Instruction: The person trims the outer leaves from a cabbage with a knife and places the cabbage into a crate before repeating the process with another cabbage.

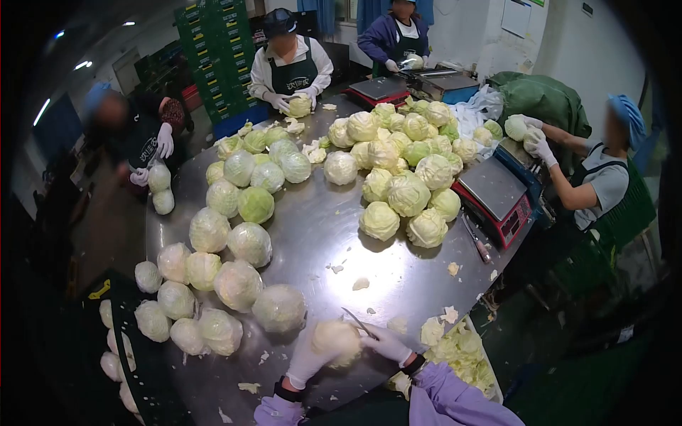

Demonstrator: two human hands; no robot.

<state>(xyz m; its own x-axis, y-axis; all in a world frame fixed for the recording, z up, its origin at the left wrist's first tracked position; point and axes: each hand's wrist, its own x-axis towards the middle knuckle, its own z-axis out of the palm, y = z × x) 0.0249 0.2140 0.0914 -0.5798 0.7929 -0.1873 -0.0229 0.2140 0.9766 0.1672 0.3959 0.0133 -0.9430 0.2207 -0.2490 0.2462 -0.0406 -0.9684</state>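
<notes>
At the near edge of the steel table, my left hand, in a white glove, is wrapped round the left side of a pale cabbage. My right hand, also gloved, holds a knife at the right side of the same cabbage, its curved blade pointing up and left over the top. The knife's handle is hidden in my fingers. Left of my hands lie several wrapped cabbages. A small leaf piece lies ahead.
Bare cabbages are heaped at the table's centre back. A red scale and another knife lie right. A bin of leaves is at near right, a dark crate at left. Four co-workers, several handling cabbages, stand around.
</notes>
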